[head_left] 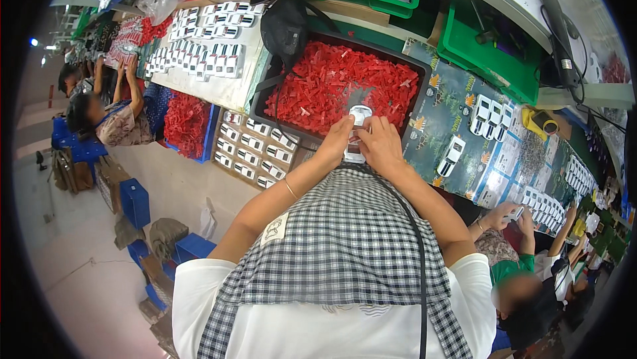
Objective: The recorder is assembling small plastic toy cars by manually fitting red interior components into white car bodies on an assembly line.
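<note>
A white toy car [360, 114] is gripped between my two hands at the near edge of a black tray [424, 83] heaped with small red plastic parts [332, 73]. My left hand [338, 140] closes on the car's left side, thumb and fingers pinched together. From the other side, the bent fingers of my right hand [379, 139] press on the same car. A bit of red shows between the fingertips, too small to make out. The car's lower part is mostly hidden by my hands.
Left of the tray, a board [219, 135] holds rows of white toy cars. More cars stand on a white table [199, 87] beyond. Green bins [458, 47] lie at the far right. A co-worker's hands [501, 216] hold a small part at the right. A black bag [284, 27] overhangs the tray.
</note>
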Action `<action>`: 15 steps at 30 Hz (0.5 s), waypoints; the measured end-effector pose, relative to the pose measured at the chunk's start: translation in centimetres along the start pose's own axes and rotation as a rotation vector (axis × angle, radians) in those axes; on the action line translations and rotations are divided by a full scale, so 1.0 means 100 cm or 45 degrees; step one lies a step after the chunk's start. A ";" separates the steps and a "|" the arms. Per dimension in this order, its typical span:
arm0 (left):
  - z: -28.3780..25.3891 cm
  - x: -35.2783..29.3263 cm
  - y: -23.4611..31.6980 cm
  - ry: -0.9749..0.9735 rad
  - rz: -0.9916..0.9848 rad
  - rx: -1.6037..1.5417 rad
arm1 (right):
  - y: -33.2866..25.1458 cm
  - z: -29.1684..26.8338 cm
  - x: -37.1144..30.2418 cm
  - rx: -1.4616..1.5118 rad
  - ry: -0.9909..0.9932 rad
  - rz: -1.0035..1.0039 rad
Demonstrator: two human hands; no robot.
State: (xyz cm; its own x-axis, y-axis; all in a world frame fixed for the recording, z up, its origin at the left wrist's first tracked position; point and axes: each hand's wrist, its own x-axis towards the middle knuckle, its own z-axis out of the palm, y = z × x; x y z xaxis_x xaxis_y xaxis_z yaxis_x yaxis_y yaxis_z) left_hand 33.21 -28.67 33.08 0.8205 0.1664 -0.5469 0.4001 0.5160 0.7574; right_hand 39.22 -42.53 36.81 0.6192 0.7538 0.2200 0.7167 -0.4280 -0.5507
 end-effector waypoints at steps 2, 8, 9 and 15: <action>0.001 -0.003 -0.001 0.001 0.006 0.003 | 0.001 0.005 -0.003 0.004 0.026 0.002; 0.003 -0.018 0.007 0.000 0.004 -0.060 | -0.007 0.006 -0.003 0.064 0.293 0.004; 0.004 -0.020 0.008 -0.019 0.013 -0.041 | -0.009 0.005 -0.002 0.063 0.291 -0.005; 0.009 -0.029 0.013 -0.001 0.173 0.027 | -0.015 0.004 -0.001 0.065 0.376 -0.006</action>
State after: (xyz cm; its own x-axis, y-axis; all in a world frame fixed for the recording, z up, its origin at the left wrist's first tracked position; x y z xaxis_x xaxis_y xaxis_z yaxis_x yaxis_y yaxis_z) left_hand 31.70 -29.26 35.97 0.8679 0.2332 -0.4385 0.2939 0.4706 0.8320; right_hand 37.98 -41.74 37.27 0.6879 0.5749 0.4431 0.7073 -0.3937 -0.5871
